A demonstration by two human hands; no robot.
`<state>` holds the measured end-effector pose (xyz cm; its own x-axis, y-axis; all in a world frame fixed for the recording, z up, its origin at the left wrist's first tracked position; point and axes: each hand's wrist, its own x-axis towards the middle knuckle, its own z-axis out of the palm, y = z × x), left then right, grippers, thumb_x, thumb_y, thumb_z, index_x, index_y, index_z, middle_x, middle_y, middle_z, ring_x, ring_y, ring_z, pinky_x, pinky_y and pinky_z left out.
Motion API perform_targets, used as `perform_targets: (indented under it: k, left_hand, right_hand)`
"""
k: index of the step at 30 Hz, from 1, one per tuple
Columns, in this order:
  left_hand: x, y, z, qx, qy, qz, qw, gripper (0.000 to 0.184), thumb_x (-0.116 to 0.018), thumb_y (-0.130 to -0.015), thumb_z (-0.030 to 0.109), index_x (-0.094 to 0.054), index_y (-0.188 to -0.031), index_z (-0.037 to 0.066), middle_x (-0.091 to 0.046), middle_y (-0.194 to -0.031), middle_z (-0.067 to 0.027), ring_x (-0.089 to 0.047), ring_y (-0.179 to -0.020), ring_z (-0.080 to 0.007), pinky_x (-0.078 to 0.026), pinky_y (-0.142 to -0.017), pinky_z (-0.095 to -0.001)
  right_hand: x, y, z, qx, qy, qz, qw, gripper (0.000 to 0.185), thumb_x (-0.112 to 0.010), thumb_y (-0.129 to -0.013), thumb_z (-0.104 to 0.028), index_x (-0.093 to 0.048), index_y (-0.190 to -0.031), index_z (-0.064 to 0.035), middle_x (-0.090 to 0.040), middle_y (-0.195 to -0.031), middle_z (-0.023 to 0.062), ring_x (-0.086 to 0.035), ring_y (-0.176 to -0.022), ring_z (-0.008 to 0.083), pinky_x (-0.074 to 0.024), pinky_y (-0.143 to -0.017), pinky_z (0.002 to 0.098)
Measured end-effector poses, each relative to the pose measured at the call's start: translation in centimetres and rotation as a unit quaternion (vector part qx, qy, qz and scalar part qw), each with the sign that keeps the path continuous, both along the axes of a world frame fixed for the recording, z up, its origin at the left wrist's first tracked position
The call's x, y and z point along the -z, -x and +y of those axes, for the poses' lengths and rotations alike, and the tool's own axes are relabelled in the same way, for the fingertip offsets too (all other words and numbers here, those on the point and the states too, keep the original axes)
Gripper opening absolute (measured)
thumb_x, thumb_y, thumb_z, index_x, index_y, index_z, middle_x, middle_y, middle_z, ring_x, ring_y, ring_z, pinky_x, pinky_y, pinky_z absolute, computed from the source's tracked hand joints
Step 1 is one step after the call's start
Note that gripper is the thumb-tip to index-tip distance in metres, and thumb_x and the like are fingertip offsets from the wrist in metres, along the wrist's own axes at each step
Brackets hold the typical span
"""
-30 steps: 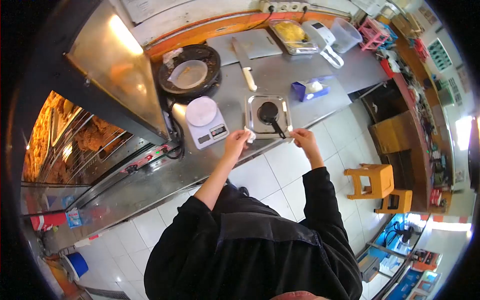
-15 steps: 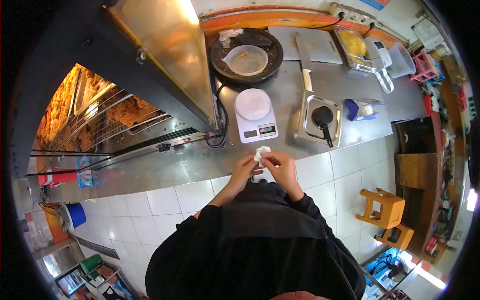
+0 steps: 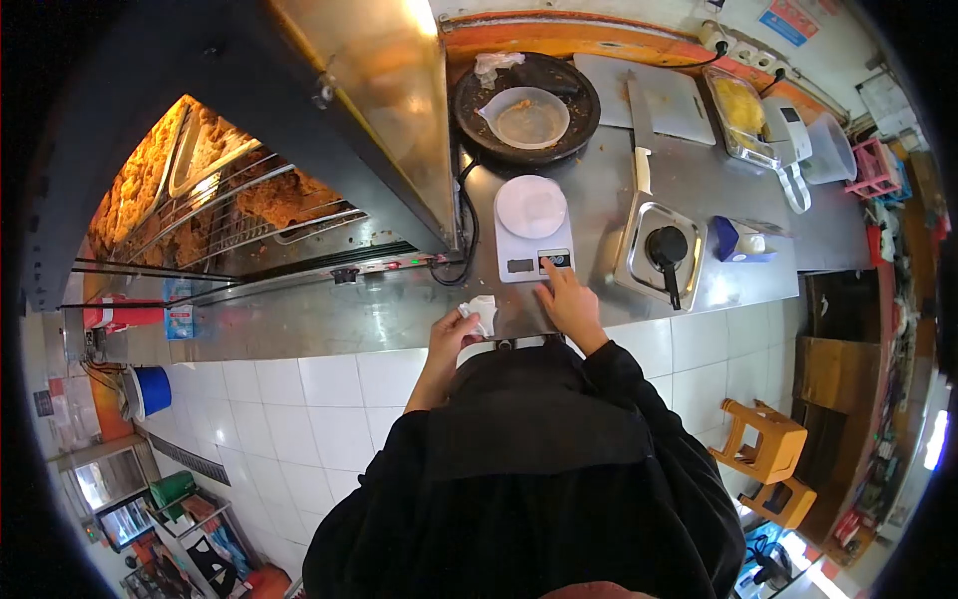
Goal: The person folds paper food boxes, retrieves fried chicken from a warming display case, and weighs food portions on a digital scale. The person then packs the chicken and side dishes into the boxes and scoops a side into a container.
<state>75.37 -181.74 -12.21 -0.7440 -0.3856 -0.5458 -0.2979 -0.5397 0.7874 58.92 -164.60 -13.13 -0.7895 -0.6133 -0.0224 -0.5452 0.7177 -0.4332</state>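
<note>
My left hand [image 3: 451, 332] is closed on a crumpled white tissue [image 3: 480, 313], held at the counter's front edge. Touching the button panel of a white kitchen scale [image 3: 520, 247] is the index finger of my right hand [image 3: 573, 301]; this hand holds nothing and its fingers are apart. The scale has a round white platform, with no food visible on it. Right of the scale stands a square steel container [image 3: 630, 268] with a black-handled ladle or strainer [image 3: 667, 247] on top. A blue tissue box [image 3: 743, 241] is farther right.
A heated cabinet [image 3: 399, 130] with fried food on racks stands open at left. Behind the scale sits a black stone mortar [image 3: 579, 120] holding a plastic bowl [image 3: 529, 118]. A knife [image 3: 641, 130] lies partly over a cutting board [image 3: 689, 108]. Orange stools [image 3: 766, 439] stand on the floor.
My hands were together on the tissue. Now my left hand has moved left with it, and my right hand has let go and reached forward to the scale's buttons.
</note>
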Motion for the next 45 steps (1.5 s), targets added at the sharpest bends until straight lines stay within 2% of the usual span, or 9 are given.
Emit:
perform_targets:
  k: [8,10,12,15,26,34,38,41,45]
  left_hand:
    - [-0.7,1.1,1.3,-0.020,0.039,0.021,0.999,0.020,-0.063,-0.086,0.019,-0.064,-0.100,0.005,-0.064,-0.085,-0.0009,-0.060,-0.074,-0.0104,-0.048,-0.065,-0.0250]
    - [-0.9,2.2,1.7,-0.012,0.068,0.002,0.998,0.020,-0.063,-0.087,0.020,-0.064,-0.101,0.006,-0.064,-0.085,-0.0006,-0.059,-0.074,-0.0084,-0.047,-0.063,-0.0227]
    - [-1.0,2.8,2.2,0.003,0.078,0.008,0.997,0.021,-0.063,-0.087,0.021,-0.064,-0.101,0.006,-0.064,-0.085,-0.0003,-0.058,-0.073,-0.0065,-0.045,-0.061,-0.0202]
    - [-1.6,4.9,3.0,0.020,0.109,0.028,0.993,0.022,-0.064,-0.086,0.020,-0.064,-0.101,0.005,-0.063,-0.084,0.0000,-0.057,-0.069,-0.0062,-0.046,-0.057,-0.0193]
    - [-7.4,19.0,11.2,0.148,0.418,0.233,0.866,0.023,-0.071,-0.076,0.011,-0.059,-0.093,0.001,-0.061,-0.076,-0.0029,-0.055,-0.063,-0.0078,-0.046,-0.054,-0.0233]
    - [-6.4,24.0,15.8,0.179,0.517,0.212,0.810,0.018,-0.068,-0.069,0.004,-0.056,-0.083,0.002,-0.059,-0.076,-0.0111,-0.059,-0.064,-0.0234,-0.048,-0.058,-0.0336]
    - [-5.4,26.2,18.6,0.225,0.573,0.181,0.767,0.017,-0.065,-0.072,0.008,-0.058,-0.085,0.002,-0.060,-0.084,-0.0165,-0.061,-0.077,-0.0343,-0.049,-0.066,-0.0433]
    - [-4.5,26.6,19.7,0.264,0.615,0.174,0.723,0.017,-0.064,-0.073,0.012,-0.059,-0.084,0.001,-0.060,-0.085,-0.0176,-0.062,-0.080,-0.0350,-0.049,-0.067,-0.0452]
    - [-3.4,26.3,20.3,0.264,0.618,0.139,0.728,0.013,-0.067,-0.073,0.014,-0.062,-0.077,0.003,-0.061,-0.081,-0.0156,-0.061,-0.073,-0.0327,-0.048,-0.067,-0.0432]
  right_hand:
    - [-1.5,0.6,0.2,-0.025,-0.068,-0.033,0.997,0.043,-0.055,-0.086,-0.037,-0.051,-0.125,-0.0180,-0.064,-0.086,0.0123,-0.063,-0.073,0.0323,-0.0495,-0.060,0.0452]
    - [-3.7,1.8,2.2,-0.018,0.039,-0.012,0.999,0.035,-0.056,-0.085,-0.033,-0.057,-0.116,-0.0156,-0.064,-0.085,0.0120,-0.063,-0.074,0.0317,-0.0489,-0.062,0.0444]
    - [-7.3,2.3,5.3,0.166,0.161,0.008,0.973,0.026,-0.060,-0.082,-0.028,-0.061,-0.103,-0.0129,-0.063,-0.083,0.0108,-0.062,-0.075,0.0310,-0.0477,-0.063,0.0428]
    - [-8.8,5.3,11.3,0.224,0.106,0.132,0.960,0.018,-0.061,-0.079,-0.023,-0.061,-0.092,-0.0103,-0.063,-0.085,0.0118,-0.061,-0.079,0.0352,-0.0481,-0.066,0.0429]
    - [-8.7,9.6,13.5,0.264,-0.031,0.002,0.964,0.031,-0.068,-0.063,-0.025,-0.061,-0.086,-0.0055,-0.065,-0.081,0.0163,-0.063,-0.074,0.0366,-0.0496,-0.067,0.0433]
    - [-8.3,10.7,19.8,0.284,0.143,0.024,0.948,0.026,-0.056,-0.082,-0.024,-0.057,-0.093,-0.0007,-0.062,-0.081,0.0237,-0.058,-0.077,0.0439,-0.0451,-0.067,0.0497]
    - [-11.7,9.5,23.2,0.349,0.154,-0.012,0.924,0.020,-0.053,-0.087,-0.018,-0.053,-0.093,0.0001,-0.060,-0.069,0.0150,-0.059,-0.061,0.0280,-0.0427,-0.058,0.0394]
    - [-11.0,8.6,24.9,0.347,0.159,0.103,0.919,0.017,-0.055,-0.085,-0.016,-0.055,-0.092,-0.0010,-0.056,-0.061,0.0101,-0.054,-0.054,0.0203,-0.0398,-0.053,0.0359]
    - [-11.0,7.4,25.9,0.393,0.179,0.022,0.902,0.011,-0.059,-0.082,-0.011,-0.057,-0.088,-0.0027,-0.045,-0.053,0.0052,-0.042,-0.049,0.0163,-0.0333,-0.049,0.0320]
